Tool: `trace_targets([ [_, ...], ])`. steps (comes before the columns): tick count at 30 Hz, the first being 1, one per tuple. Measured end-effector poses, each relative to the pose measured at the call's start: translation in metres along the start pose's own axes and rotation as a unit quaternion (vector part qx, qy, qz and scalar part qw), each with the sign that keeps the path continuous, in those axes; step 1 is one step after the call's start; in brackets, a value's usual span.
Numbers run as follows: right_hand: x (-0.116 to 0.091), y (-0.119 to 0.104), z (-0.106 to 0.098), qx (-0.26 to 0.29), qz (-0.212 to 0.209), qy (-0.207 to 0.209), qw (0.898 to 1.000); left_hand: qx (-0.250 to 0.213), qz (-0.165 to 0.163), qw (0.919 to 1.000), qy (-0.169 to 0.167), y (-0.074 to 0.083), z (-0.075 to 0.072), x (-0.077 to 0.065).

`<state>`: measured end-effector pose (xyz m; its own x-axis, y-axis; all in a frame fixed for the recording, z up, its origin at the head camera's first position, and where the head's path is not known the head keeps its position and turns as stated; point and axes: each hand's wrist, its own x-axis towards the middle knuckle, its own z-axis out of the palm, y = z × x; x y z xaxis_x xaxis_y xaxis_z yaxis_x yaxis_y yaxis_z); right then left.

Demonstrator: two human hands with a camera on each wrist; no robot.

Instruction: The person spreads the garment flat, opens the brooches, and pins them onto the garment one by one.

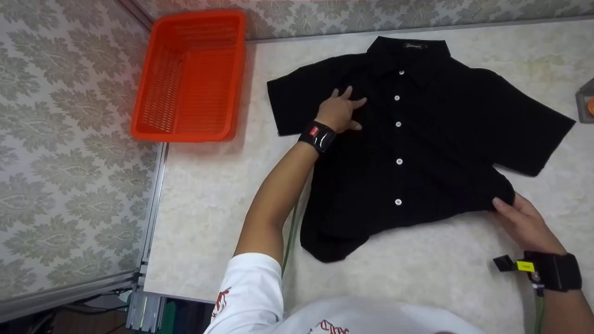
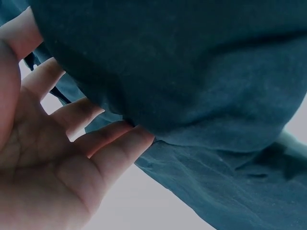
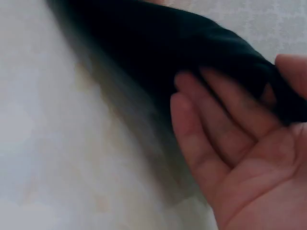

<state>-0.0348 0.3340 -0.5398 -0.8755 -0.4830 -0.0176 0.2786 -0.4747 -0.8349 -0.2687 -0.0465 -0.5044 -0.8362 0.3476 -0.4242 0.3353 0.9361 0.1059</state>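
Observation:
A black short-sleeved shirt (image 1: 441, 125) with white buttons lies front up, its collar at the far side. My left hand (image 1: 338, 111) has its fingers spread over the chest, beside the button line. In the left wrist view, fingertips (image 2: 144, 136) touch the dark cloth (image 2: 192, 96). At the lower right corner of the shirt, my right hand (image 1: 524, 222) pinches the hem, thumb on top and fingers underneath. The right wrist view has the fingers (image 3: 225, 105) under the black fabric (image 3: 144, 43), which is raised there.
An orange plastic basket (image 1: 209, 83) stands at the table's far left corner, by the patterned wall panels (image 1: 65, 153). A grey object (image 1: 585, 104) with an orange part sits at the right edge. A green cable (image 1: 291, 232) runs along the left forearm on the pale table (image 1: 199, 208).

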Motion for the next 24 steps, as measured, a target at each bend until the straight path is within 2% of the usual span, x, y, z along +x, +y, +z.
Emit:
trace_targets([
  [1,0.001,0.0,0.001,-0.008,0.001,0.007,1.0,0.001,0.001,1.0,0.002,0.0,0.0,0.0],
  [3,0.003,-0.001,0.002,-0.067,0.01,0.026,0.997,0.0,0.002,1.0,0.006,-0.001,0.001,0.0],
  [5,0.005,-0.002,0.003,-0.162,0.034,0.046,0.985,0.002,0.003,1.0,0.008,-0.001,0.002,0.0],
  [6,0.006,-0.002,0.004,-0.216,0.052,0.059,0.973,0.002,0.003,1.0,0.008,-0.001,0.002,-0.001],
  [8,0.008,-0.001,0.005,-0.329,0.086,0.081,0.937,0.004,0.004,0.9999,0.011,-0.001,0.002,-0.001],
  [10,0.011,0.001,0.006,-0.411,0.104,0.097,0.9,0.005,0.004,0.9999,0.014,0.0,0.002,-0.001],
  [12,0.012,0.002,0.007,-0.46,0.104,0.116,0.874,0.001,0.001,0.9999,0.012,0.001,0.001,-0.002],
  [13,0.012,0.003,0.007,-0.473,0.098,0.119,0.867,-0.003,0.0,0.9999,0.012,0.001,0.001,-0.002],
  [15,0.01,0.003,0.006,-0.476,0.081,0.115,0.868,-0.01,-0.002,0.9999,0.01,0.002,0.0,-0.002],
  [18,0.003,0.002,0.005,-0.454,0.069,0.09,0.884,-0.015,-0.002,0.9999,0.008,0.001,-0.001,-0.002],
  [22,-0.008,0.0,0.003,-0.39,0.068,0.058,0.917,-0.01,-0.007,0.9999,0.008,-0.001,-0.001,-0.001],
  [24,-0.012,0.0,0.002,-0.329,0.059,0.042,0.942,-0.007,-0.011,0.9999,0.006,-0.003,-0.001,0.0],
])
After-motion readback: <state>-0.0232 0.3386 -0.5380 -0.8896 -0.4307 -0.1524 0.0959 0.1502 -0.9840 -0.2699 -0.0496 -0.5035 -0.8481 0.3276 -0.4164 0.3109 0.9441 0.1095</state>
